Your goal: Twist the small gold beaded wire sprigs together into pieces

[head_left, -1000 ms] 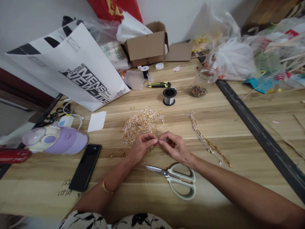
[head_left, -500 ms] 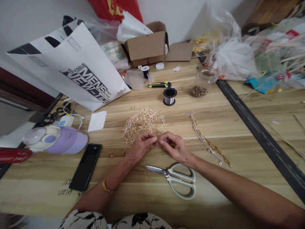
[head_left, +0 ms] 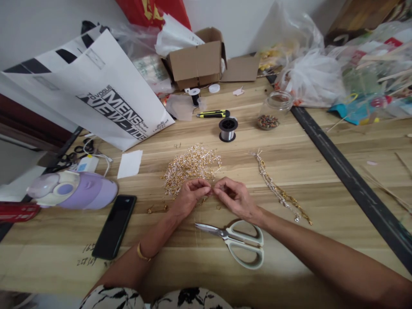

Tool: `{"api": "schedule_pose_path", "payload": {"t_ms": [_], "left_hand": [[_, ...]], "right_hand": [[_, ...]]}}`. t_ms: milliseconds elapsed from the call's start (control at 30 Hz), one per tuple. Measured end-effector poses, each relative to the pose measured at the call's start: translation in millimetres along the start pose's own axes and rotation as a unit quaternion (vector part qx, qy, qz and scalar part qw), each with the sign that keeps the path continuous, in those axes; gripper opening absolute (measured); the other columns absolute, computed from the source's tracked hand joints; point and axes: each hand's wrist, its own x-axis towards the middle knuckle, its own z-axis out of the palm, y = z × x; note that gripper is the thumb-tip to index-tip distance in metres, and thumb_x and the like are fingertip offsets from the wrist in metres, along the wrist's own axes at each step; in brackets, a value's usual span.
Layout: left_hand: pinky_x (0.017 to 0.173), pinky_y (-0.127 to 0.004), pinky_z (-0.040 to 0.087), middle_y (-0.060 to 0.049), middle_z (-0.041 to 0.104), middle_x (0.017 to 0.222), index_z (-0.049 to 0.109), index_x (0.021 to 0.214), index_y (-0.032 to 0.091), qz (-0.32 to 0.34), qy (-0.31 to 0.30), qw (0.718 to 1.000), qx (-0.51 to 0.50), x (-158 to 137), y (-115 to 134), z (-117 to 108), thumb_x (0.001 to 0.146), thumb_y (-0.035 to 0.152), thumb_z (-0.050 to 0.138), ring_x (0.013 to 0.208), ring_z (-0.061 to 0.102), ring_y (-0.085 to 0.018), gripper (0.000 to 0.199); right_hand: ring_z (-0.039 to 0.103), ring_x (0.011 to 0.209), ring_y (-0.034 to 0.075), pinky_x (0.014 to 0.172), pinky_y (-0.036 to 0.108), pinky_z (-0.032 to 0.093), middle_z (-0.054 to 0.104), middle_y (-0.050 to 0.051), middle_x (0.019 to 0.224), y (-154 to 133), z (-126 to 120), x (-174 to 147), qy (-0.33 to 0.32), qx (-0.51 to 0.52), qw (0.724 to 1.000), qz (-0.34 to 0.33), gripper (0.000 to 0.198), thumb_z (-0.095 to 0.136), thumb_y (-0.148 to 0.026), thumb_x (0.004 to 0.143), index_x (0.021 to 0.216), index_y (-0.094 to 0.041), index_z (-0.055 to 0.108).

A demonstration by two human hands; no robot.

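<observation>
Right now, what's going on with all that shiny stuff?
A person's bare left hand and bare right hand nearly meet at the fingertips, beside a heap of tiny gold and silvery pieces. Whatever they might hold is too small to tell. Pale-handled metal scissors lie nearer the person; gold and silvery chains lie to the right.

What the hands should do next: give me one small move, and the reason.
I'd probably ease the right hand slightly toward the left hand, slowly: both are pinched and nearly meet by the near edge of the pile of small gold and clear pieces, and anything between them is too small to make out.
</observation>
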Motion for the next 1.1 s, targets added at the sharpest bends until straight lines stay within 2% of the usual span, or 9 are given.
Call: {"api": "schedule_pose_path", "payload": {"t_ms": [233,900,1100], "left_hand": [[0.064,-0.024,0.044,0.000,0.064,0.060,0.070,0.064,0.014,-0.005,0.024,1.000,0.005,0.2,2.2,1.8,0.054,0.026,0.081,0.058,0.056,-0.011,0.020],[0.068,-0.023,0.044,0.000,0.066,0.064,0.070,0.066,0.015,0.022,0.032,0.998,0.040,-0.5,0.8,-0.3,0.058,0.020,0.079,0.063,0.057,-0.011,0.013],[0.065,-0.022,0.043,0.000,0.065,0.065,0.069,0.068,0.015,0.027,0.030,0.995,0.087,-1.3,-1.6,-2.6,0.061,0.022,0.078,0.063,0.056,-0.010,0.013]], "right_hand": [[0.043,0.051,0.009,0.047,0.021,0.035,0.052,-0.001,0.062,0.1,-0.2,0.6,0.009,-0.005,1.000,-0.005,0.019,0.053,-0.033,0.089,0.079,-0.016,0.057],[0.043,0.050,0.009,0.046,0.021,0.034,0.049,-0.003,0.058,2.0,0.9,2.3,0.014,-0.008,1.000,0.020,0.015,0.052,-0.028,0.087,0.078,-0.017,0.054],[0.045,0.053,0.009,0.049,0.020,0.036,0.052,-0.002,0.061,3.9,0.7,2.9,0.018,-0.011,1.000,0.011,0.013,0.054,-0.027,0.087,0.079,-0.016,0.056]]}}
